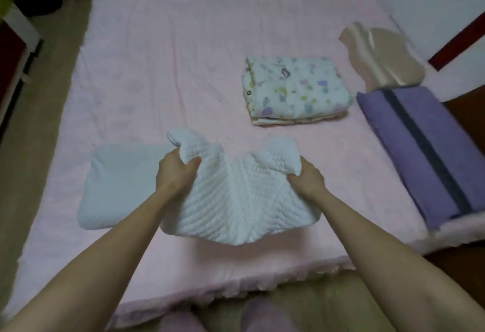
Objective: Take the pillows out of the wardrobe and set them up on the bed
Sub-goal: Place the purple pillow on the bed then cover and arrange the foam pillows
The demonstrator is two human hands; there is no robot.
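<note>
I have the quilted white pillow [236, 200] gripped in both hands over the near edge of the bed [162, 50]. My left hand [176, 171] is clamped on the pillow's far-left corner, thumb on top and fingers curled under. My right hand [305, 178] is bunched on its far-right corner. Both grips are closed on fabric, not loose.

The pillow sags in a V between the two grips, with its middle creased and its near edge drooping toward me. It looks lifted just clear of the sheet, judging by the shadow under its near edge. Its long axis runs left to right, parallel to the bed's near edge, and the hands sit at either end of the far long side.

The key relation is this: a smooth white pillow [118, 182] already lies flat toward the near-left corner, just left of my left hand, and the held pillow's left end overlaps or touches it; I cannot tell which. So the free spot lies to the right along the near edge, and my right hand is the nearer one to lead.

Elsewhere, a folded patterned blanket [294, 90] lies mid-bed toward the right. A purple cushion [420, 153] lies along the right edge, with a satin beige pillow [383, 56] beyond it.
</note>
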